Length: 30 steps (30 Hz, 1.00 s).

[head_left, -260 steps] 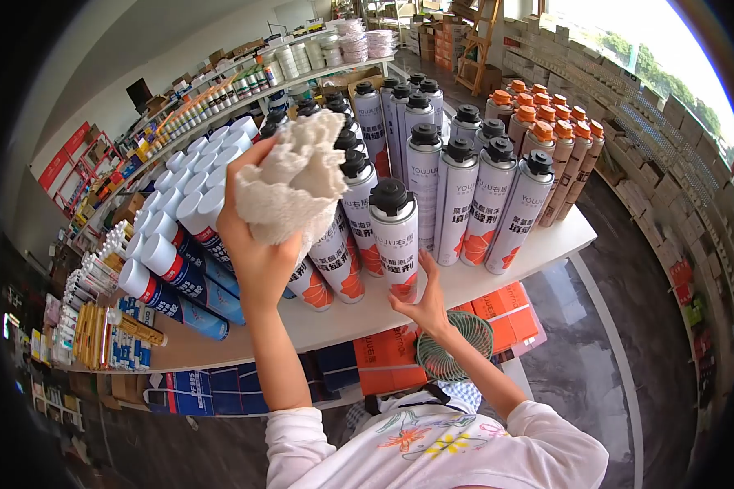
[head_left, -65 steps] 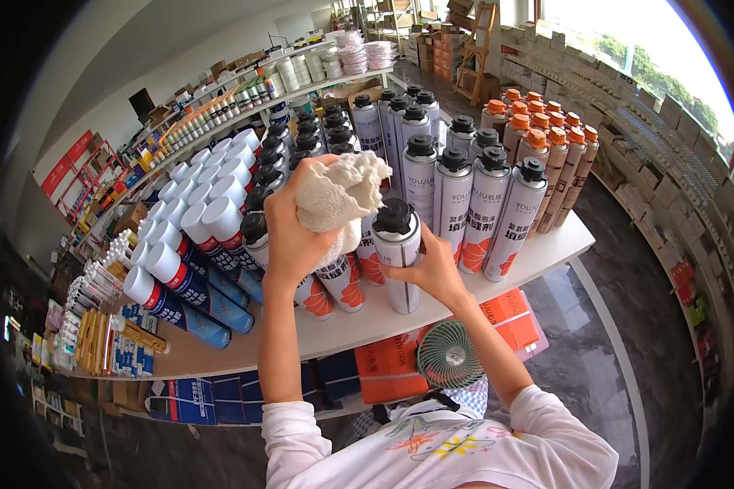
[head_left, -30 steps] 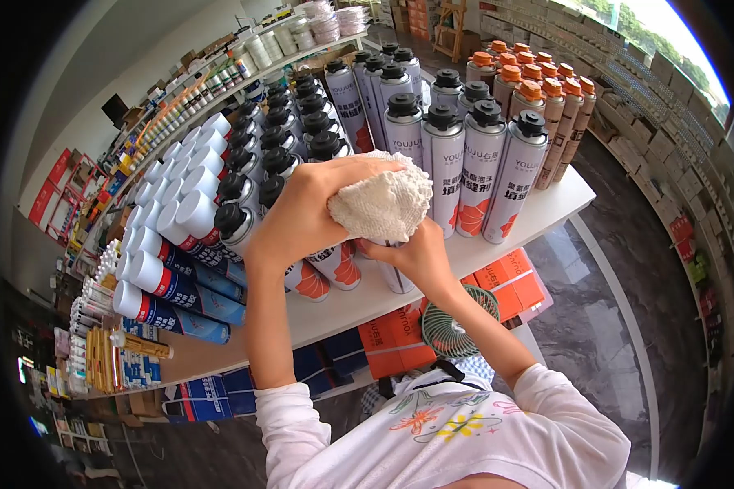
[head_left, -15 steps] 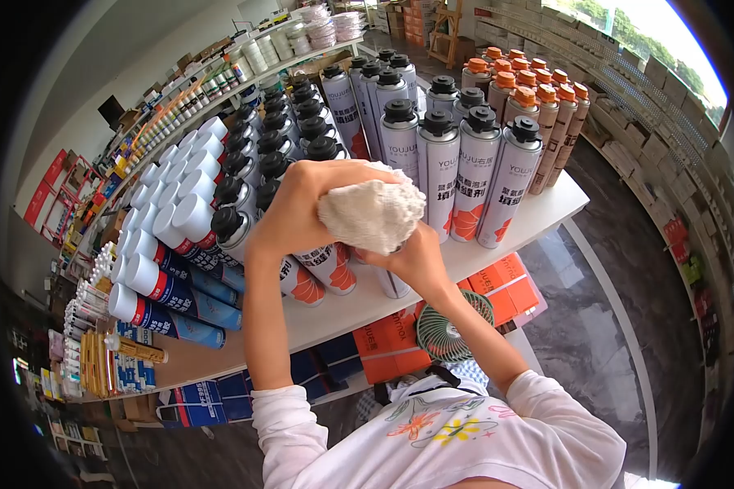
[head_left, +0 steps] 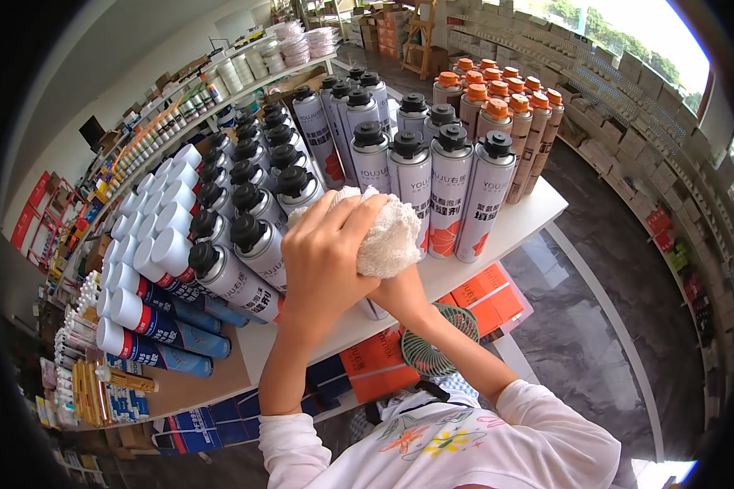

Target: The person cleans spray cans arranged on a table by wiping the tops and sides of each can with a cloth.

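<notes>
My left hand (head_left: 332, 248) is closed over a crumpled off-white cloth (head_left: 390, 238) in front of my chest, above the table's front edge. Close beneath it, my right hand (head_left: 400, 293) wraps round a spray foam can (head_left: 373, 309); only a sliver of its lower part shows, the rest lying behind my hands and the cloth. Whether that can touches the table cannot be seen. To the left of my hands stand black-capped foam cans (head_left: 257, 244) in rows. More white-and-grey foam cans (head_left: 450, 191) with orange-red print stand just beyond and to the right.
White-capped blue cans (head_left: 171, 322) fill the table's left side. Brown cans with orange caps (head_left: 510, 122) stand at the far right of the white table (head_left: 538, 213). Below the edge are a green fan (head_left: 440, 342) and orange boxes (head_left: 485, 297). Stocked shelves line the right wall.
My left hand has turned over the cloth, its back and fingers now on top, and come lower. The cloth has shifted slightly down and left. The view has swung a little.
</notes>
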Each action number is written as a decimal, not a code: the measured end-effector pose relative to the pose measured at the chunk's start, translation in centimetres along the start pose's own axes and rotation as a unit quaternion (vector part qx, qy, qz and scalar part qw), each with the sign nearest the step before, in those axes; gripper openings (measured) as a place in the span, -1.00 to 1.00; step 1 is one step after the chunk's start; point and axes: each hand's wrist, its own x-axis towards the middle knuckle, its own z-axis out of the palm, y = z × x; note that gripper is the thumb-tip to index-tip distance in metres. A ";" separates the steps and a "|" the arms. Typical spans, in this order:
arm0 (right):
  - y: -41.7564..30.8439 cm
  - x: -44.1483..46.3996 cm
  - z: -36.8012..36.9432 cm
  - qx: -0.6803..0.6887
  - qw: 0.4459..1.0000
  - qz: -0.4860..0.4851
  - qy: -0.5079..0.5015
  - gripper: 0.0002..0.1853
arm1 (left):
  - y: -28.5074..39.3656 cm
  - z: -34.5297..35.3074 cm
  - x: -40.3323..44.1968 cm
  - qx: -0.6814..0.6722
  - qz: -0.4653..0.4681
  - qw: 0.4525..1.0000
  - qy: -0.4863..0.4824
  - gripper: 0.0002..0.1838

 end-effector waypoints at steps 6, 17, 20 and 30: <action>1.1 0.6 -0.7 -0.007 0.992 0.046 -0.114 -0.20 | -5.8 -0.7 0.6 -0.293 0.109 0.948 -0.062 -0.49; 0.1 -0.2 1.1 0.093 0.995 0.025 0.029 -0.36 | 2.0 1.4 -0.4 0.040 -0.016 0.998 0.048 -0.53; 0.3 1.0 -0.3 0.063 0.997 -0.052 0.011 -0.34 | 1.7 1.5 -0.3 0.077 -0.018 0.995 0.055 -0.54; -0.6 1.5 -1.5 0.035 0.991 0.071 -0.104 -0.19 | -6.8 1.1 -5.8 -0.595 -0.109 0.793 0.080 -0.64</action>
